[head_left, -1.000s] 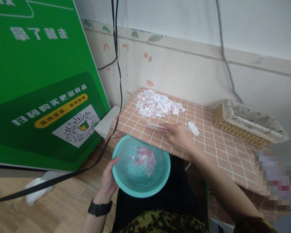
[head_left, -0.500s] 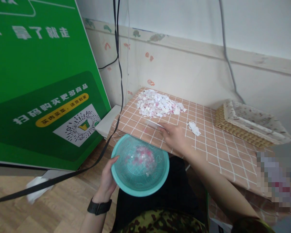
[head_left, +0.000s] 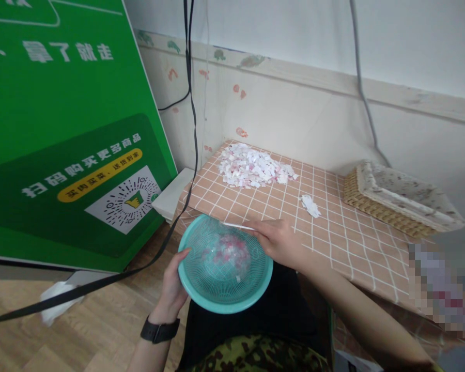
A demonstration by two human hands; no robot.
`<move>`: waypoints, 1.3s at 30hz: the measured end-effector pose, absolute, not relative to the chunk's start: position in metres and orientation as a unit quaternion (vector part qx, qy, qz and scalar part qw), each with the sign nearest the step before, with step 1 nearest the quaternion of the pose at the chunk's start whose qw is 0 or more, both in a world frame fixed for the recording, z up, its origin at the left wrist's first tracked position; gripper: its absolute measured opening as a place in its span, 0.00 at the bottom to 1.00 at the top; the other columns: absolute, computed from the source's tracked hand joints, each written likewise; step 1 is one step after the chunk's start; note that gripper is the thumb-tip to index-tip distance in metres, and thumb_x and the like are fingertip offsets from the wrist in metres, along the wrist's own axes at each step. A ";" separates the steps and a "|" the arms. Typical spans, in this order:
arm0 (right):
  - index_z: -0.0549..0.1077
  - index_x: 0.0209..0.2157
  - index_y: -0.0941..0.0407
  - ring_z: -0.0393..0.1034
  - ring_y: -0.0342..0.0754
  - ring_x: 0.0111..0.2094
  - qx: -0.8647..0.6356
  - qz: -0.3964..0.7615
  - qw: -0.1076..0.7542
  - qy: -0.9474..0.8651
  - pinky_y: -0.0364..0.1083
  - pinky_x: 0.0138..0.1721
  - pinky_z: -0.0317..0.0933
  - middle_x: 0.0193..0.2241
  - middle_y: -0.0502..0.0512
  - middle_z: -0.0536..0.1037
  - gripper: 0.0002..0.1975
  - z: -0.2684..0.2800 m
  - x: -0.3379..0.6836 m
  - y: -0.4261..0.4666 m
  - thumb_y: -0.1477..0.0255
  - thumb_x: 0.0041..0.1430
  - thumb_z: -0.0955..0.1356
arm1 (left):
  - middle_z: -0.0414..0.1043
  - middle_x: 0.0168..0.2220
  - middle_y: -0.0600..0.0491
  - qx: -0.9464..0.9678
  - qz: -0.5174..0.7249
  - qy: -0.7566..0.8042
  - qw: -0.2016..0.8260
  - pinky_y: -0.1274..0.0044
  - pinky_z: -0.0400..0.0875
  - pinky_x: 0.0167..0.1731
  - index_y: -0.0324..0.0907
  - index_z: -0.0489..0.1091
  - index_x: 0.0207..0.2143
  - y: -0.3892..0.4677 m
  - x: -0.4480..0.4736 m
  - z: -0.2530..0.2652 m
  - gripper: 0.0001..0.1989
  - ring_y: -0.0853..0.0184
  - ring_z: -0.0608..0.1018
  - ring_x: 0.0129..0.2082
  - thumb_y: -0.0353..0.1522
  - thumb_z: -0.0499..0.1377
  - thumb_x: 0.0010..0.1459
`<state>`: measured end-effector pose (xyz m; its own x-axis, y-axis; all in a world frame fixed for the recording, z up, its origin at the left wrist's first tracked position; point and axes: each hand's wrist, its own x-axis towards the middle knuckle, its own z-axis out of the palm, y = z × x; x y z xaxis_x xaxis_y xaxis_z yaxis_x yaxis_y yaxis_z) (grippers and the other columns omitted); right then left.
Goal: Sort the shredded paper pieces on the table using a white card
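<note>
the left hand (head_left: pixel 176 284) grips the teal mesh basin (head_left: pixel 225 308) at its 9 o'clock, thumb over the rim, the open mouth facing up. inside lies a loose heap of pink, white and clear bits (head_left: pixel 228 253), about the middle of the mesh.

the right hand (head_left: pixel 279 243), near the basin's 2 o'clock, pinches a thin white strip (head_left: pixel 240 226) between thumb and fingers. the strip is over the basin's far edge, between 12 and 1 o'clock; its long axis runs nearly crosswise, the free end pointing to 9 o'clock. i cannot tell whether it touches the rim.

on the checked tablecloth (head_left: pixel 344 248), a wide pile of white and pink pieces (head_left: pixel 256 168) sits toward 12 to 1 o'clock from the basin, and a small white heap (head_left: pixel 310 205) toward 2. beyond, between 2 and 3, stands a wicker basket (head_left: pixel 375 204), a speckled cloth lining inside, its length running from 10 to 4 o'clock.
</note>
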<state>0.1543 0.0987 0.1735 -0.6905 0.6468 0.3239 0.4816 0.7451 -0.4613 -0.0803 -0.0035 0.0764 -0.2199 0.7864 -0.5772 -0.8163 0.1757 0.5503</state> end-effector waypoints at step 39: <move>0.75 0.43 0.54 0.72 0.51 0.33 -0.497 0.042 0.273 -0.823 0.47 0.33 0.61 0.33 0.57 0.79 0.14 0.183 0.164 0.176 0.68 0.59 0.61 | 0.78 0.27 0.49 -0.008 0.629 0.451 0.633 0.70 0.72 0.30 0.35 0.76 0.29 -0.005 -0.081 0.072 0.10 0.60 0.78 0.25 0.33 0.64 0.44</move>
<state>0.1638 0.1756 0.1830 -0.3574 0.8402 0.4079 0.7943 0.5032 -0.3405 -0.0814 -0.0046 0.0723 -0.1993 0.7891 -0.5810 -0.8039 0.2074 0.5575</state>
